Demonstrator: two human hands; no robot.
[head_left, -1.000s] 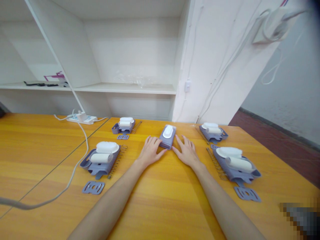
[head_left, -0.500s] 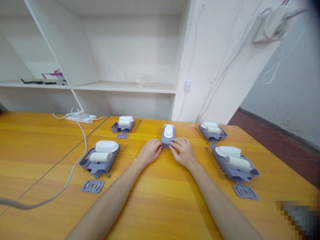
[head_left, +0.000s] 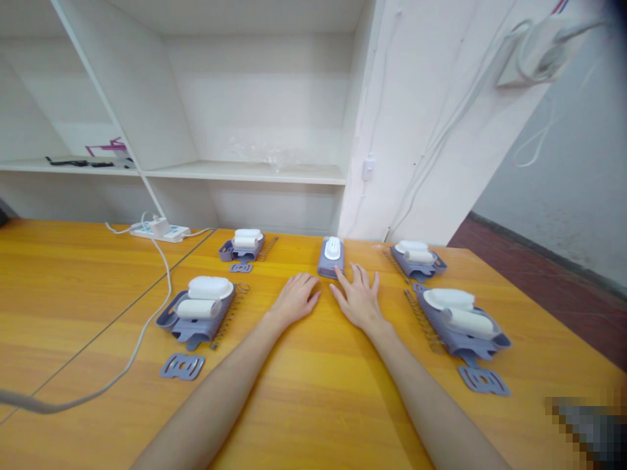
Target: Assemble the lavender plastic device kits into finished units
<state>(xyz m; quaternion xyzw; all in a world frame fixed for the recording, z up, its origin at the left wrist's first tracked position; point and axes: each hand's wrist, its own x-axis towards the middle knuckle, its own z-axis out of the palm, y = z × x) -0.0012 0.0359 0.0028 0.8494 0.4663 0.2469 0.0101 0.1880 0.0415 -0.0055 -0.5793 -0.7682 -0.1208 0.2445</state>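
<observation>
A small purple device with a white top (head_left: 331, 256) lies on the orange wooden table (head_left: 313, 391), straight ahead near the far edge. My left hand (head_left: 295, 298) rests flat on the table just below and left of it, fingers loosely curved, holding nothing. Just below and right of the device, my right hand (head_left: 359, 299) lies with its fingers spread, also empty. Neither hand touches the device.
Several purple trays with white parts lie around: near left (head_left: 198, 311), far left (head_left: 243, 246), far right (head_left: 418, 257), near right (head_left: 460, 322). Springs and flat purple plates (head_left: 182, 366) lie beside them. A white power strip (head_left: 159, 230) and cable cross the left side. White shelves stand behind.
The device has slid away from me toward the far edge. Both hands, which were pressed on its near end, have let go and now lie apart from it.
</observation>
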